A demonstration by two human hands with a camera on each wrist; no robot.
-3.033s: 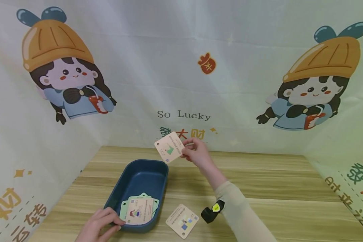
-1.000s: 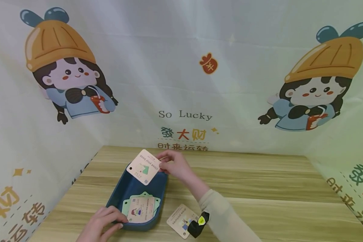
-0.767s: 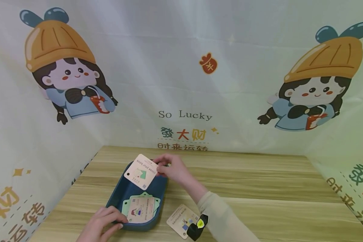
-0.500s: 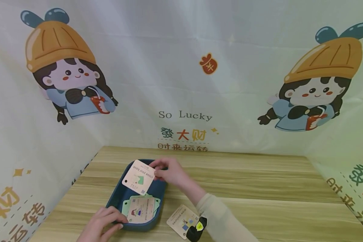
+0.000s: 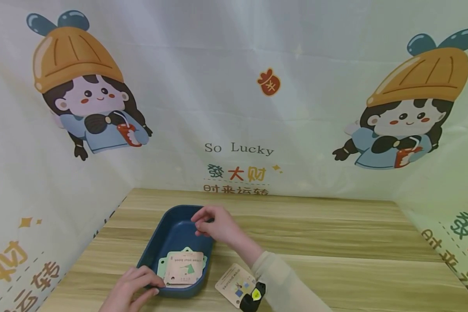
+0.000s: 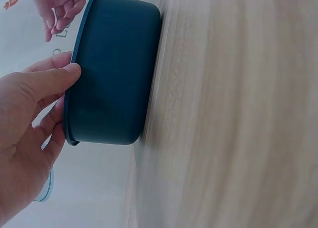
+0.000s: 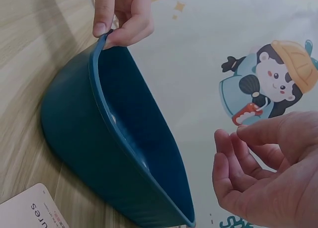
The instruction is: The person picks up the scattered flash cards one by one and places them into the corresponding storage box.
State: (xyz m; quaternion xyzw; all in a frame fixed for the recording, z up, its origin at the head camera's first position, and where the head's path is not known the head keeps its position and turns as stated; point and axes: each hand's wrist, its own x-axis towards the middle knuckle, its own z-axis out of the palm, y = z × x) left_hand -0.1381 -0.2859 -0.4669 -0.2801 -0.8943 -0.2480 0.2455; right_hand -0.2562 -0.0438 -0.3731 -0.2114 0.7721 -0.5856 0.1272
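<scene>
My left hand point(image 5: 131, 287) pinches the near rim of a dark blue plastic bin point(image 5: 176, 236), thumb outside and fingers over the edge, as the left wrist view shows. Inside, at the bin's near end, lies a pink picture card point(image 5: 187, 268) reading "close your book". It rests on a small pile with green-edged cards point(image 5: 162, 265) sticking out beneath. Above the bin's far right side hovers my right hand point(image 5: 215, 224), holding nothing, its fingers loosely bent and thumb near the fingertips. On the table right of the bin sits a "draw pictures" card point(image 5: 231, 284), partly covered by the wrist strap.
The wood-grain table point(image 5: 316, 242) stretches to the right. A black strap point(image 5: 251, 299) with a yellow mark is at my right wrist, over the "draw pictures" card. A printed cloth backdrop point(image 5: 234, 108) encloses the back and sides.
My right hand brought the "close your book" card leftward and down over the bin, then let it go; it dropped onto the pile. My left hand stayed on the rim.
</scene>
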